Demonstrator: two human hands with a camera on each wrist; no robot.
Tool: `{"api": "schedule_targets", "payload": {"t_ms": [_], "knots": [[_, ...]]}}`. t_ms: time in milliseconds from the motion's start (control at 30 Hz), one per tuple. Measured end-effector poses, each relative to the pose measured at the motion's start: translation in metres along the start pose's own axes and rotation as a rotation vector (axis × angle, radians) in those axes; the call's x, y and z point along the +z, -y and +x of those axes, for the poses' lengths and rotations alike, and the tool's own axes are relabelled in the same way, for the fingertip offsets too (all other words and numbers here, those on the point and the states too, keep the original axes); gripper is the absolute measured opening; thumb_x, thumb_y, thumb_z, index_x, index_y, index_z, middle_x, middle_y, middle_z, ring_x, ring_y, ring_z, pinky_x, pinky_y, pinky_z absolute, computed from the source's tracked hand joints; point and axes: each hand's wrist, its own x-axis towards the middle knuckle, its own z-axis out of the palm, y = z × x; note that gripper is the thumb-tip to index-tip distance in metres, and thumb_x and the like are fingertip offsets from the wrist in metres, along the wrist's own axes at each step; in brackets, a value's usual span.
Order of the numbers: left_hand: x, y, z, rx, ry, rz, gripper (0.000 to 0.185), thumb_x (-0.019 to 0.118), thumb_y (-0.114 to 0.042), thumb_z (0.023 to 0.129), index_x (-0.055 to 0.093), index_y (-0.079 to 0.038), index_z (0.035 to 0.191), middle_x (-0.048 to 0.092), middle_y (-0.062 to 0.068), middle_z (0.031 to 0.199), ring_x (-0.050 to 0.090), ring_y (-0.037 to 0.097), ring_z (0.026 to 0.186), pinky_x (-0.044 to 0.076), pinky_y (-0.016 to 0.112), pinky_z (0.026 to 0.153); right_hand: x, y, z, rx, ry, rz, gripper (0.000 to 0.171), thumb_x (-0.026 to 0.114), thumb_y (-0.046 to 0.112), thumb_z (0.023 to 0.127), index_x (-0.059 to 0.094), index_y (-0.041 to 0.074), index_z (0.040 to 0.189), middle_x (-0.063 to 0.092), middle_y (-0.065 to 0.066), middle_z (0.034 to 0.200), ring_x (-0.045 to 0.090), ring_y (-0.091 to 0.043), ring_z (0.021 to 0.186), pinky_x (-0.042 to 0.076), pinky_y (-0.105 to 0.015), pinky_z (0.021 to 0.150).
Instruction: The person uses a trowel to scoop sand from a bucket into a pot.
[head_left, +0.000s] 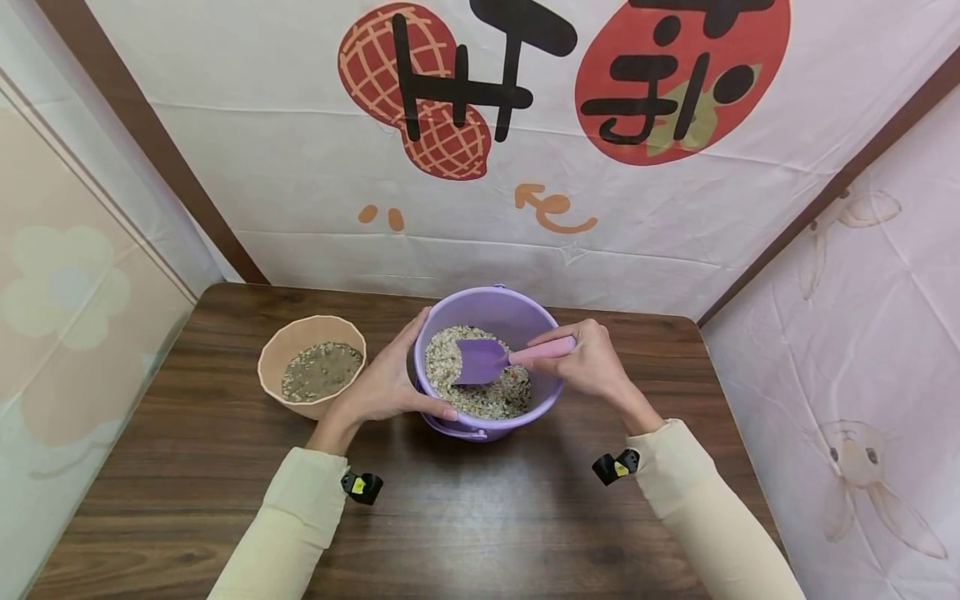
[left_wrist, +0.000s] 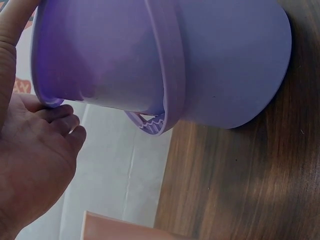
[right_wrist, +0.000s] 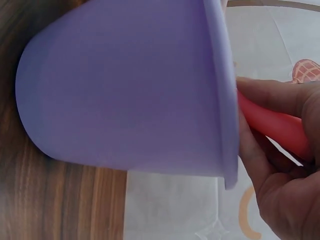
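A purple bucket (head_left: 491, 307) stands on the table, partly filled with pale, coarse gravel (head_left: 442, 350). My left hand (head_left: 382, 383) holds its rim from the left, thumb along the near edge and fingertips at the rim in the left wrist view. Over the right side of the rim, my right hand (head_left: 588, 360) grips the pink handle of a small shovel (head_left: 480, 362). The purple blade lies against the gravel inside the bucket, pointing left. In the right wrist view the bucket wall (right_wrist: 125, 90) hides the blade, and only the handle (right_wrist: 275, 125) shows.
Left of the bucket, close to my left wrist, stands a peach bowl (head_left: 279, 354) with murky brown, grainy contents. The bucket's handle (left_wrist: 172, 65) hangs down along its side. A printed cloth wall (head_left: 300, 167) rises behind the wooden table (head_left: 465, 525).
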Motion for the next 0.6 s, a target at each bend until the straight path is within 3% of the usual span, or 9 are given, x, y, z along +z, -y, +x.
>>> {"api": "schedule_targets", "payload": {"t_ms": [167, 400, 600], "knots": [[-0.001, 0.0, 0.0, 0.007, 0.001, -0.012, 0.148, 0.104, -0.032, 0.051, 0.01, -0.021, 0.165, 0.016, 0.007, 0.168, 0.022, 0.026, 0.15, 0.017, 0.053, 0.122, 0.005, -0.001, 0.0, 0.004, -0.033, -0.001, 0.019, 0.089, 0.012, 0.076, 0.084, 0.012, 0.094, 0.078, 0.005, 0.086, 0.074, -0.013, 0.083, 0.059, -0.026, 0.066], [-0.001, 0.0, -0.001, 0.006, 0.001, 0.001, 0.149, 0.104, -0.035, 0.051, 0.009, -0.022, 0.165, 0.016, 0.006, 0.168, 0.022, 0.025, 0.15, 0.018, 0.053, 0.122, 0.011, -0.005, 0.001, -0.027, -0.052, 0.068, 0.016, 0.089, 0.013, 0.077, 0.084, 0.014, 0.093, 0.078, 0.005, 0.088, 0.073, -0.013, 0.09, 0.059, -0.025, 0.071], [-0.001, 0.0, -0.001, 0.001, -0.002, 0.01, 0.15, 0.104, -0.036, 0.051, 0.009, -0.02, 0.165, 0.015, 0.008, 0.168, 0.02, 0.026, 0.151, 0.017, 0.053, 0.122, 0.014, -0.007, -0.001, 0.006, -0.094, 0.093, 0.023, 0.09, 0.015, 0.076, 0.083, 0.009, 0.096, 0.078, 0.0, 0.083, 0.074, -0.016, 0.081, 0.06, -0.028, 0.065]]}}
